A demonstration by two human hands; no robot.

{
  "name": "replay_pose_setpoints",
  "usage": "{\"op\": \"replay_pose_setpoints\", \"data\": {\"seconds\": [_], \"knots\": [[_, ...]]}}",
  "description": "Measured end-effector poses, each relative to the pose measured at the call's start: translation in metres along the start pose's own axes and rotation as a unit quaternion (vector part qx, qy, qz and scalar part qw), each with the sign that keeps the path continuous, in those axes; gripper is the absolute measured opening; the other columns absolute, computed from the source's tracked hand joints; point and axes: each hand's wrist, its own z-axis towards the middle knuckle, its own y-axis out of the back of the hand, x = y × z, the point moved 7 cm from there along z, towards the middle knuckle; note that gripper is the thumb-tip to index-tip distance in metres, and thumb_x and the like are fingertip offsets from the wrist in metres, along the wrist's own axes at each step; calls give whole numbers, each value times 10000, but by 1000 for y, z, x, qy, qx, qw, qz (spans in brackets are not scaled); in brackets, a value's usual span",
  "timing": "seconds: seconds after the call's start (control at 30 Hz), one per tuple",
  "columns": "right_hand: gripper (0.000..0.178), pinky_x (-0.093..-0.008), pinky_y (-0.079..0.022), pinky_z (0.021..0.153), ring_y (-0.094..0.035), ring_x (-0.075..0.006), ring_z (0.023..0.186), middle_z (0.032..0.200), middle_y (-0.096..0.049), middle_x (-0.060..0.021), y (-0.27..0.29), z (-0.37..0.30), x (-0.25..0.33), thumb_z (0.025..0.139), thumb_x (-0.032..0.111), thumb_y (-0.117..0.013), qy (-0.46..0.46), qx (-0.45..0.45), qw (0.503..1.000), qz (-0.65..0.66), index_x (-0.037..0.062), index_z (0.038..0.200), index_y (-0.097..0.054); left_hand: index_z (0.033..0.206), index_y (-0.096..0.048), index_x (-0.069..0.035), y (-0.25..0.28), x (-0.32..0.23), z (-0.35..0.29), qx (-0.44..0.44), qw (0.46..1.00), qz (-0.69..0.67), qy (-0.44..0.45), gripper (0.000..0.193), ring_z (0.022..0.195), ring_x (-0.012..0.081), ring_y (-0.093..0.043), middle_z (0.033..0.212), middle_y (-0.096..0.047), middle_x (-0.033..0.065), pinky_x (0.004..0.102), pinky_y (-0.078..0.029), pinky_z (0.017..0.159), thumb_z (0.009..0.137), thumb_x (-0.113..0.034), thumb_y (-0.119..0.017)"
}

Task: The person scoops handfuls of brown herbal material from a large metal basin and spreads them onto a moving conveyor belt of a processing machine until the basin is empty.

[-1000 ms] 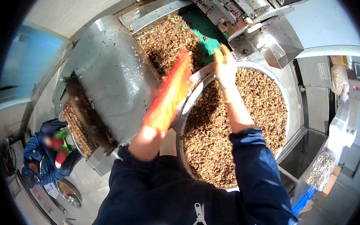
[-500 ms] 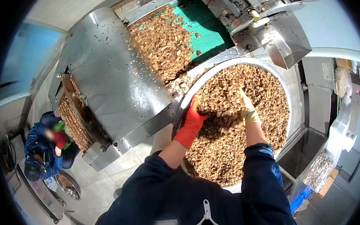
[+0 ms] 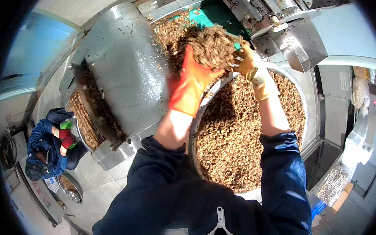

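Head view: loose brown flaky pieces, rough and chip-like, fill a round, pale-rimmed tub (image 3: pixel 252 195) in front of the wearer. A blurred clump of the same pieces (image 3: pixel 212 46) sits between both hands, above a smooth green surface (image 3: pixel 202 18) beyond the tub. Left hand (image 3: pixel 194 76), orange-red glove: wide, thumb stuck out, cupping the clump from the left. Right hand (image 3: pixel 253 69), stained yellowish glove: fingers curved, supporting its right side; fingertips partly hidden. Left of these, curved shiny sheet-metal cover (image 3: pixel 121 65), specked with bits. Upper right, angular metal chute (image 3: pixel 301 47). Far left, person (image 3: pixel 49 144) in dark blue jacket, red gloves.
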Motion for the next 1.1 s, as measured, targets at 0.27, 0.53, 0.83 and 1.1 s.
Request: {"op": "replay_pose_setpoints", "data": {"seconds": [0.27, 0.53, 0.83, 1.1], "knots": [[434, -333, -529, 815, -634, -215, 963, 1134, -635, -115, -40, -48, -139, 887, 329, -589, -273, 403, 818, -308, 46, 1216, -578, 1490, -203, -131, 6, -58, -52, -19, 994, -12, -105, 768, 1437, 322, -77, 1559, -78, 155, 549, -160, 1129, 897, -446, -576], [336, -318, -494, 834, -622, -189, 985, 1068, -678, -60, -62, 67, -97, 920, 278, -601, -16, 152, 963, -220, 56, 1170, -629, 1313, -514, -104, 55, 5, -99, -34, 999, -28, -3, 481, 1300, 277, -396, 1381, -468, 115, 440, -286, 1106, 912, -363, -572], [433, -403, -481, 946, -643, -241, 1023, 1114, -661, -155, 81, -79, -36, 938, 361, -551, 41, -22, 990, -134, 9, 1187, -589, 1467, -289, -126, 165, 97, -150, -122, 976, 143, 108, 508, 1398, 246, -233, 1535, -239, 63, 425, -193, 1138, 989, -281, -365], [861, -516, -309, 1089, -433, -397, 1268, 1391, -399, -279, 327, -260, -163, 860, 563, -571, -223, -158, 952, -135, -46, 1409, -307, 1508, -170, -268, 301, 167, -188, -133, 824, 548, 57, 659, 1442, 235, -46, 1578, -34, -42, 523, -118, 1113, 943, -433, -467]]}}
